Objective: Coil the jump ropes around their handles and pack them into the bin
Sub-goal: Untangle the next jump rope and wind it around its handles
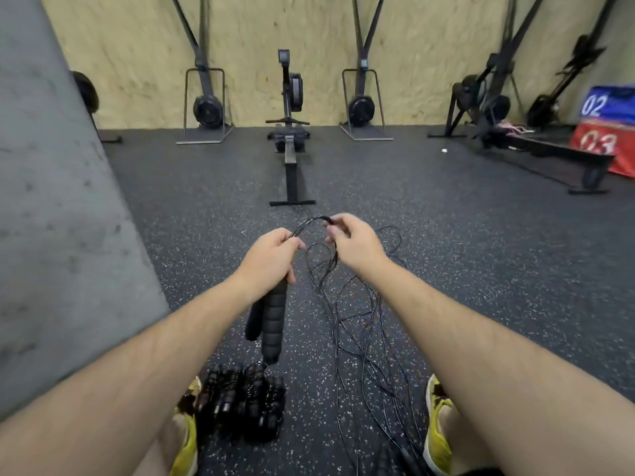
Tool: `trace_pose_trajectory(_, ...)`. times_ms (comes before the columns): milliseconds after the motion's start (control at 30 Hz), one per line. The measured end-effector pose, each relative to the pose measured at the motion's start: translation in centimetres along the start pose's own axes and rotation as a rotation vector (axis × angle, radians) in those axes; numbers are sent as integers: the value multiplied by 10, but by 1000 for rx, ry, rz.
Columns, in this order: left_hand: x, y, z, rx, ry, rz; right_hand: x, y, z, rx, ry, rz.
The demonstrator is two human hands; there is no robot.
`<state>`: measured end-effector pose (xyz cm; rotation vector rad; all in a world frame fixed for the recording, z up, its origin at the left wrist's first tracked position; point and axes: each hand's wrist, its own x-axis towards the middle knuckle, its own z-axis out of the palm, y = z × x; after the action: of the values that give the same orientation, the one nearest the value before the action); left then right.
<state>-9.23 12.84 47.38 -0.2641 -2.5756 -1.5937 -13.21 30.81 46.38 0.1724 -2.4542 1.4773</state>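
Person seated on speckled rubber floor (pixel 481 242), legs apart, a yellow shoe on each side (left shoe (pixel 187 427), right shoe (pixel 438 424)).

Left hand (pixel 271 259): fingers curled round the top ends of two black foam jump-rope handles (pixel 275 324). The handles hang side by side, tips pointing down toward the floor and clear of it.

Right hand (pixel 357 245): thumb and fingertips pinch the thin black cord (pixel 311 221). The cord arcs up from the left fist to that pinch, then drops in loose loops.

Loose cords (pixel 360 338): tangled strands trail over the floor between the legs, nearer the right shoe, and run out past the bottom edge of view.

Coiled jump ropes (pixel 240 403): a dark pile on the floor just beside the left shoe, below the hanging handle tips.

Bounds: concrete wall (pixel 51 201) close on the left, its foot near the left arm. Rowing machine (pixel 292 159) straight ahead, its rail foot near the hands' line, with bare floor on both sides of it. Two upright ski machines (pixel 206 104) flank it against the plywood back wall. Numbered boxes (pixel 604 132) sit at far right, well apart.
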Motion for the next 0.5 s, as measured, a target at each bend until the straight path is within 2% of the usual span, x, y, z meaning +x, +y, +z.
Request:
trace_pose_trajectory(100,5,-8,2,129,-59,-6,7,-26,-13,63,52,-58)
trace_pose_trajectory(233,14,-16,18,41,-217,-16,2,-43,-11,256,-33,-66)
trace_pose_trajectory(367,22,-27,36,-136,-207,-44,-4,-34,1,461,-101,-14)
trace_pose_trajectory(433,24,-34,40,-127,-185,-28,-7,-20,3,456,-81,16)
trace_pose_trajectory(500,29,-36,42,-139,-145,-36,-9,-1,6,383,-129,93)
